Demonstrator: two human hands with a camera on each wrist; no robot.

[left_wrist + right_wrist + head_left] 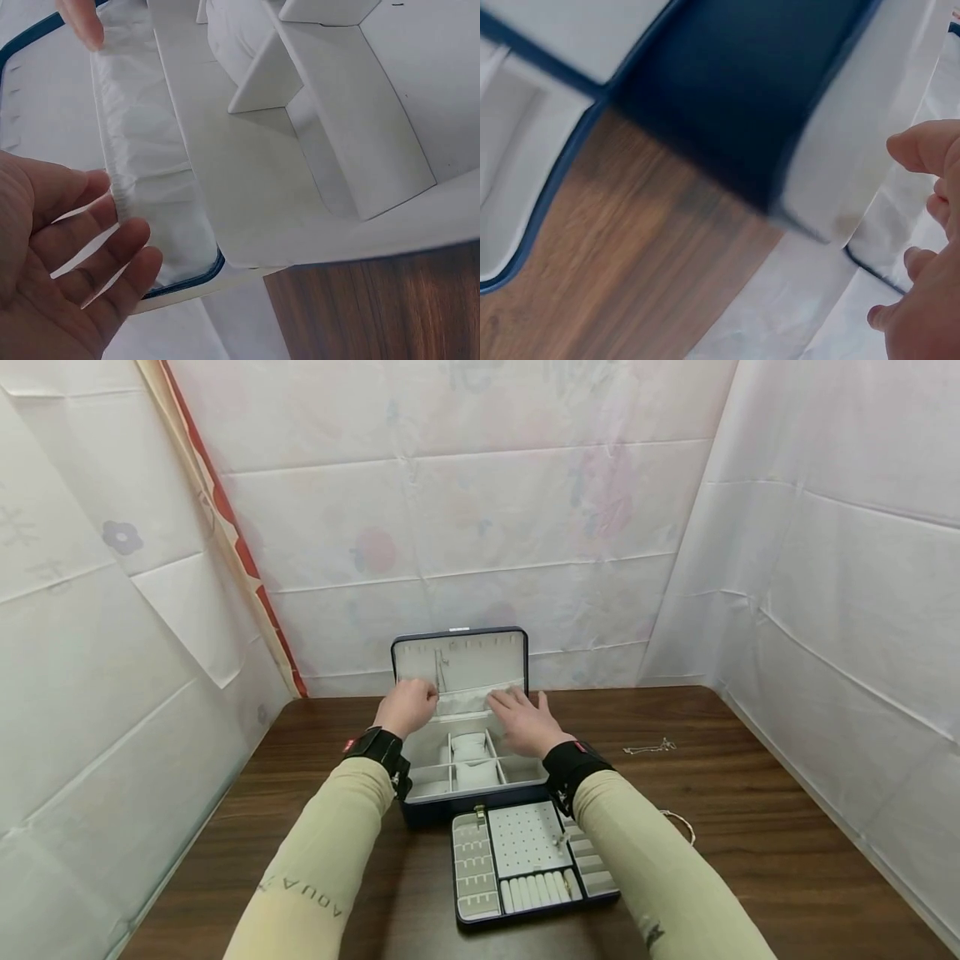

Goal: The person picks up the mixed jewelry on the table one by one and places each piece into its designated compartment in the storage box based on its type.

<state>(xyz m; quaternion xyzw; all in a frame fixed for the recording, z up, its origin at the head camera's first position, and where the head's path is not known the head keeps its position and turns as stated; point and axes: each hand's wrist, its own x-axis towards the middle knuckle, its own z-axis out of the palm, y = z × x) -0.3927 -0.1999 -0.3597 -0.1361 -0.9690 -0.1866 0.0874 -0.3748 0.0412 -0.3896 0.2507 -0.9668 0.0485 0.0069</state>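
Note:
A navy jewelry box [435, 813] stands open on the table, its white lid upright at the back. Along the lower lid runs a gathered fabric pocket [146, 112] with an elastic edge. At the pocket's left end, my left hand [407, 706] pinches that edge between thumb and forefinger, the other fingers lying in front of the fabric. My right hand [525, 724] has its fingers spread over the pocket's right end, fingertips at the edge, thumb held apart. Whatever lies inside the pocket is hidden. A thin necklace [441, 672] hangs from the lid's hooks.
White cushions [469, 746] sit in the box's middle compartments. In front lies a removed tray [528, 835] with a perforated panel, ring rolls and small slots. To the right are a fine chain [649, 748] and a bangle [681, 821], partly behind my right sleeve. White sheeting surrounds the table.

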